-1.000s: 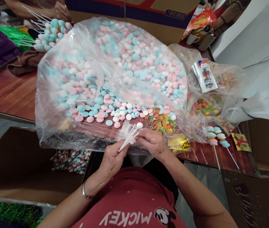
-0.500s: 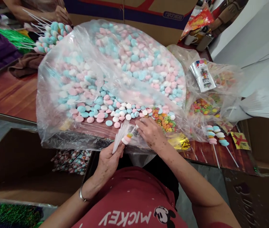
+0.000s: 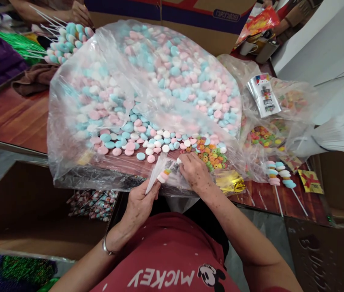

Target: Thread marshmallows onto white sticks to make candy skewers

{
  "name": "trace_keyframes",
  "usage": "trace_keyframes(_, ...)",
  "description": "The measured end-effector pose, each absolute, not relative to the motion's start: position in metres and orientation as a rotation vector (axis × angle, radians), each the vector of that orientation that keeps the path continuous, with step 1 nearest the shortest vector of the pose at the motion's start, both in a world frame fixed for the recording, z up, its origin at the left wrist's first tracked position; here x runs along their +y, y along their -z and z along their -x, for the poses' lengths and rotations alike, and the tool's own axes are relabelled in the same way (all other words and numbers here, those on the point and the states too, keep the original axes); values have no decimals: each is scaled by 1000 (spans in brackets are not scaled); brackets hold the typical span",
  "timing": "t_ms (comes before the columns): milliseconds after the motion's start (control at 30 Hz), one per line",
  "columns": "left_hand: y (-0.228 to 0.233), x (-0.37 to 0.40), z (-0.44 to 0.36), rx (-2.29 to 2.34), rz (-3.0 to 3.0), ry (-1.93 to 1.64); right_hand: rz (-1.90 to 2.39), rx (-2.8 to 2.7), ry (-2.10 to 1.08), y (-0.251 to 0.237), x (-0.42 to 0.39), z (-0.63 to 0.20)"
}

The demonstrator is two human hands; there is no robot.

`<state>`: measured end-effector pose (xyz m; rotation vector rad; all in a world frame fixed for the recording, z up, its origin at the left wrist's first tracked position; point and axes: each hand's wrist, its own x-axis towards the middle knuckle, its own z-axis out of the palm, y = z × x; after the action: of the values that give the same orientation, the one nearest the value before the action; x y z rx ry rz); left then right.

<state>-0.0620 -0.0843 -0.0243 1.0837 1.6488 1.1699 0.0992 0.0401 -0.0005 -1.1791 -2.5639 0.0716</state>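
My left hand [image 3: 141, 199] is closed around a bundle of white sticks [image 3: 156, 172], which lean up and to the right. At its fingertips, one stick carries a short row of candies [image 3: 163, 176] in white, pink, orange and green. My right hand [image 3: 195, 172] is bent in a pinch just right of that row. A small white candy [image 3: 179, 161] shows at its fingertips. Beyond both hands lie loose pink, blue and white candies [image 3: 150, 144], spilling from a big clear plastic bag [image 3: 114, 73]. Small ring candies [image 3: 211, 156] in orange, green and yellow lie beside my right hand.
Two candy skewers [image 3: 285, 178] lie at the right near a gold packet [image 3: 310, 181]. Silver pouches [image 3: 263, 95] rest on bagged candies. A cardboard box [image 3: 22, 211] stands lower left. Across the table, another person's hand [image 3: 80, 15] is near a bunch of skewers [image 3: 68, 42].
My right hand has drawn slightly right, away from the row of candies, with the white candy still at its fingertips. My left hand keeps its hold. The view has shifted slightly.
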Motion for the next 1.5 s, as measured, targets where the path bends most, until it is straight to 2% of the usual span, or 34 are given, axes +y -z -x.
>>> trace_keyframes(67, 23, -84, 62, 1649, -1109, -1155, 1282, -2341, -384, -2, 42, -100)
trace_keyframes(200, 19, -84, 61, 1625, -1168, -1138, 1244, -1628, -1233, -6, 44, -104)
trace_keyframes(267, 18, -83, 60, 1608, -1191, -1130, 1193, -1355, -1487, -9, 43, -104)
trace_keyframes(367, 14, -81, 58, 1596, -1216, -1111, 1171, -1162, -1628, -11, 40, -103)
trace_keyframes(533, 9, -78, 57, 1611, -1227, -1091, 1116, -1129, -1689, -11, 38, -100)
trace_keyframes(800, 5, -76, 58, 1641, -1254, -1061, 991, -1506, -1548, 1, 34, -105)
trace_keyframes(1000, 4, -78, 60, 1650, -1225, -1076, 858, -2063, -979, 1, 31, -113)
trace_keyframes(1200, 11, -84, 51, 1618, -1163, -1153, 863, -2192, -550, 3, 18, -108)
trace_keyframes(1500, 17, -86, 58, 1594, -1194, -1168, 604, -2341, -397, -4, 32, -112)
